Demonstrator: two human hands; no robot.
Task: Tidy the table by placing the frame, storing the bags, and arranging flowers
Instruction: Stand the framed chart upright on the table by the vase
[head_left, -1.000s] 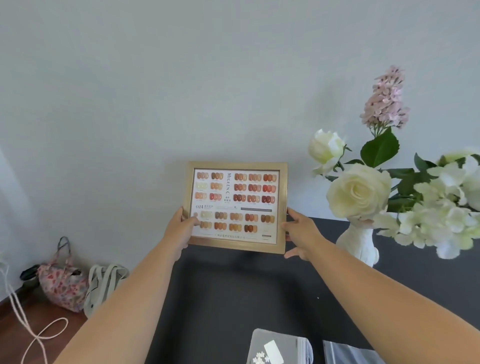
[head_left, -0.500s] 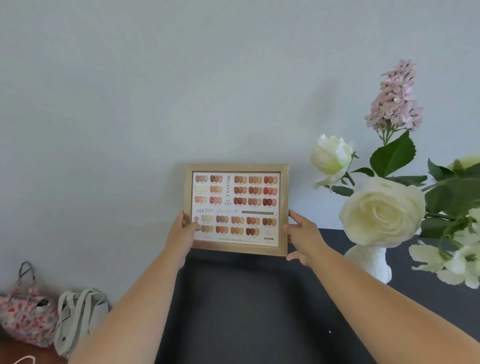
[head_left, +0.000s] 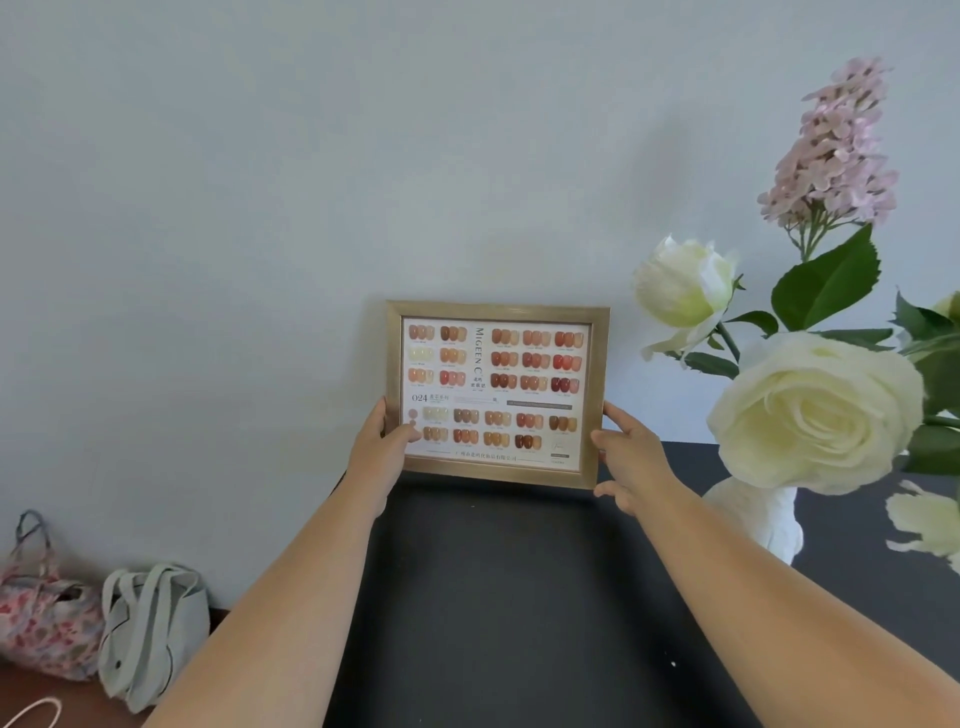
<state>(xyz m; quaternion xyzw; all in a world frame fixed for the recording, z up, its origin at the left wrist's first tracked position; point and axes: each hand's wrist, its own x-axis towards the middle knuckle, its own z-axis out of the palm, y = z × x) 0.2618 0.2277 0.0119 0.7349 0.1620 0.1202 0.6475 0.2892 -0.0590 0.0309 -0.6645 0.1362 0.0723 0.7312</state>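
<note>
Gold-toned frame (head_left: 496, 393) standing upright at table (head_left: 519, 597) back, facing room; left hand (head_left: 382, 447) and right hand (head_left: 626, 457) gripping opposite lower edges, likely steadying it against wall. Vase (head_left: 758, 514) standing just right.

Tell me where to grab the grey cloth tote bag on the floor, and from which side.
Take the grey cloth tote bag by its looped handles at the top, coming from above. It slumps against the wall beside the pink floral bag, so its sides are crowded and soft; the handles stand free, probably the surest hold.
</note>
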